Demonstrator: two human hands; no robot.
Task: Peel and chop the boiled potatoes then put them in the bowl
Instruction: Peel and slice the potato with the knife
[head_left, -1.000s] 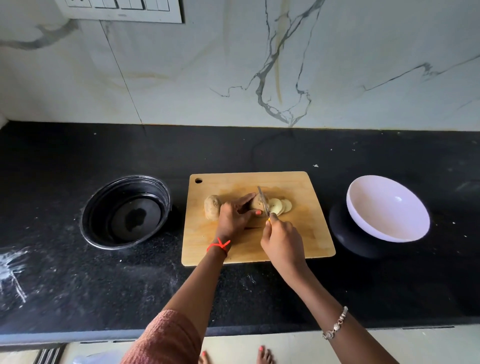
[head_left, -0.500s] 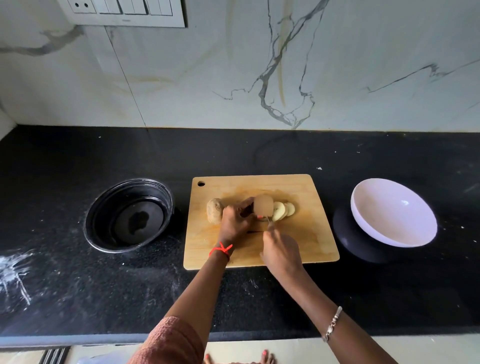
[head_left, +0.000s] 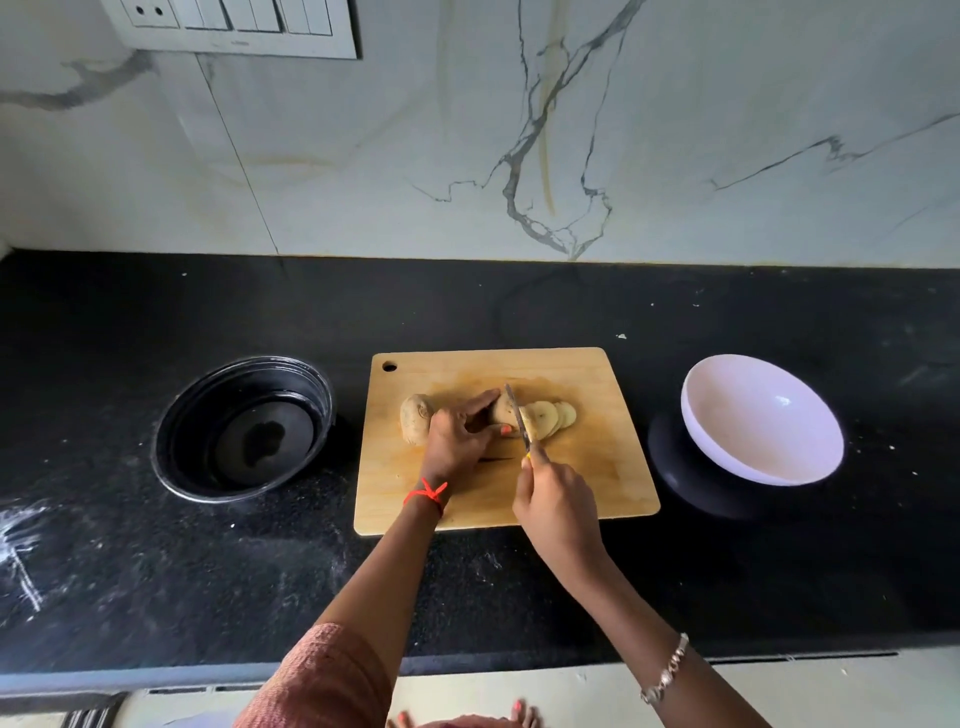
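Both hands work at the middle of the wooden cutting board (head_left: 597, 467). The left hand (head_left: 457, 441) grips a brown-skinned potato (head_left: 503, 408), while the right hand (head_left: 558, 504) holds a knife (head_left: 517, 413) with its blade against the potato's cut end. Pale slices (head_left: 548, 418) overlap just right of the blade. A second potato (head_left: 415, 418) lies left of the left hand. On the black surface (head_left: 156, 571), a white bowl (head_left: 761, 421) sits right of the board and a black bowl (head_left: 244, 431) left.
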